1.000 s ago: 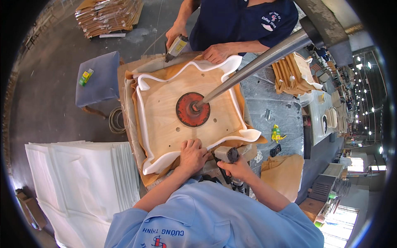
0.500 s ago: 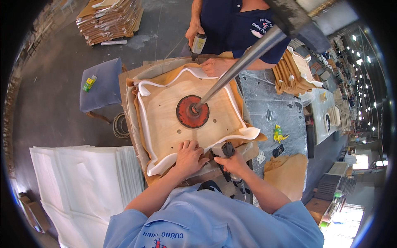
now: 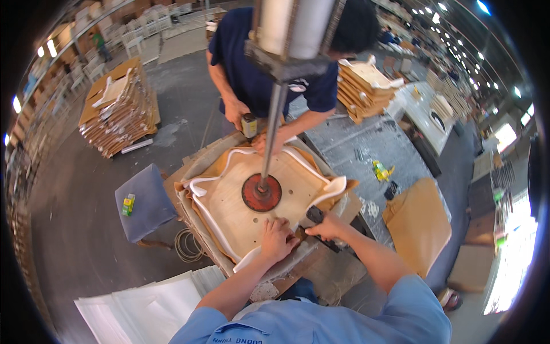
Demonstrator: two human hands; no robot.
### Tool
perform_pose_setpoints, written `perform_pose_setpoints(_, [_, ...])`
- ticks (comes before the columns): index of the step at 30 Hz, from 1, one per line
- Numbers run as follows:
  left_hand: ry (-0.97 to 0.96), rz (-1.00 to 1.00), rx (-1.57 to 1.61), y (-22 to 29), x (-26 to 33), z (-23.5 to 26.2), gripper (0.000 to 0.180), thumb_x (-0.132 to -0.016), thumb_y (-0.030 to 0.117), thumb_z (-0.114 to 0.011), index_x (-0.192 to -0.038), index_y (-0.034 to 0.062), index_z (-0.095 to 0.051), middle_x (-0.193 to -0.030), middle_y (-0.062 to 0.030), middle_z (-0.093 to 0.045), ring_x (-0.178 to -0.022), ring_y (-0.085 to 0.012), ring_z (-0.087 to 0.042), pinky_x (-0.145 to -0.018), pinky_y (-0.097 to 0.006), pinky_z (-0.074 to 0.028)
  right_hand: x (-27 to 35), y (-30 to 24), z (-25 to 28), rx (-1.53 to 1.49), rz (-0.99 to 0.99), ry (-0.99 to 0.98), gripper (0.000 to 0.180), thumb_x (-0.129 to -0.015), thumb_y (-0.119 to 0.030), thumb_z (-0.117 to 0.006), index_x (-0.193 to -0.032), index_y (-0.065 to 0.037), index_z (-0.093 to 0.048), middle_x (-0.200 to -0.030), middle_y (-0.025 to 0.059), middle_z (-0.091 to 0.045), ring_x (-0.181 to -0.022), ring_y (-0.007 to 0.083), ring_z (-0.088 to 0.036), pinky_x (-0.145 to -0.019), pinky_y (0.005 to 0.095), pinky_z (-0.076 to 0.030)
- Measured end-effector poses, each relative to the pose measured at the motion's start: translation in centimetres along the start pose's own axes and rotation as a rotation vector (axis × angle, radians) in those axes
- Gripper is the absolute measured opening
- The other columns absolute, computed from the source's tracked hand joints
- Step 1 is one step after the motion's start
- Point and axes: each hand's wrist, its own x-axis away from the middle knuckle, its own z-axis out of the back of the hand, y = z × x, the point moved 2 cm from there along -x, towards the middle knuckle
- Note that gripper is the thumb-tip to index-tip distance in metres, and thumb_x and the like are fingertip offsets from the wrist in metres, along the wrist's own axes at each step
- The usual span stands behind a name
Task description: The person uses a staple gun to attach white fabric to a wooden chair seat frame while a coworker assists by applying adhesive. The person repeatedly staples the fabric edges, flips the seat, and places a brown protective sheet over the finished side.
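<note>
A square plywood seat panel [image 3: 226,203] lies in front of me, wrapped at its edges by a tan cover [image 3: 337,202] and white foam [image 3: 206,215]. A round red press plate [image 3: 262,192] on a metal rod [image 3: 275,123] bears on its middle. My left hand [image 3: 278,239] is closed on the cover's near edge, fingertips over the wood. Beside it, my right hand [image 3: 329,225] grips a black staple gun [image 3: 314,215], its nose close to that edge. Opposite, a co-worker's hand [image 3: 236,112] holds another staple gun [image 3: 248,125] at the far edge; their other hand [image 3: 269,142] presses there.
At left stands a blue padded stool [image 3: 146,200] with a small green-yellow box [image 3: 128,204]. White sheets [image 3: 149,309] are stacked lower left. A plastic-covered table [image 3: 355,146] at right bears a yellow-green packet [image 3: 381,171] and a tan sheet [image 3: 418,223]. Panel stacks [image 3: 117,112] stand farther off.
The view has tilted up and turned, showing more of the co-worker and hall. My left hand has shifted right along the near edge, closer to the staple gun in my right hand.
</note>
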Motion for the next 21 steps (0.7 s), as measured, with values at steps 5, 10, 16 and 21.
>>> perform_pose_setpoints(5, [-0.021, 0.023, -0.046, -0.4, -0.1, 0.4, 0.032, -0.086, 0.039, -0.089, -0.094, 0.0090, -0.085, -0.145, -0.0126, -0.063, -0.147, -0.0366, -0.050, -0.134, -0.068, -0.020, 2.3, -1.0, -0.5, -0.174, 0.101, 0.078, 0.042, -0.087, -0.037, -0.094, -0.098, -0.002, -0.075, -0.068, 0.0071, -0.071, -0.055, 0.0174, -0.068, -0.053, 0.0356, -0.055])
perform_pose_setpoints(10, [-0.090, 0.053, -0.063, 0.4, -0.2, 0.0, 0.037, -0.090, 0.044, -0.085, -0.096, 0.0076, -0.085, -0.148, -0.0116, -0.061, -0.152, -0.0362, -0.043, -0.136, -0.065, -0.017, 3.7, 3.6, -2.7, -0.438, 0.095, 0.112, 0.033, -0.091, -0.027, -0.092, -0.105, -0.001, -0.077, -0.072, 0.0022, -0.070, -0.054, 0.0109, -0.061, -0.051, 0.0312, -0.048])
perform_pose_setpoints(16, [-0.090, 0.087, -0.084, 0.2, 0.0, 0.2, 0.037, -0.093, 0.043, -0.082, -0.100, 0.0076, -0.086, -0.149, -0.0110, -0.059, -0.156, -0.0348, -0.037, -0.136, -0.065, -0.017, 4.9, 2.3, -3.6, -0.487, 0.129, 0.090, 0.028, -0.093, -0.017, -0.089, -0.112, -0.002, -0.076, -0.075, -0.0011, -0.069, -0.054, 0.0080, -0.058, -0.051, 0.0294, -0.047])
perform_pose_setpoints(21, [-0.086, 0.090, -0.046, 0.5, -0.2, 0.3, 0.037, -0.095, 0.043, -0.079, -0.100, 0.0080, -0.087, -0.147, -0.0090, -0.060, -0.155, -0.0338, -0.039, -0.136, -0.066, -0.017, 4.5, 2.0, -3.4, -0.432, 0.101, 0.034, 0.029, -0.095, -0.016, -0.088, -0.118, -0.003, -0.075, -0.082, -0.0012, -0.069, -0.059, 0.0080, -0.060, -0.052, 0.0279, -0.047])
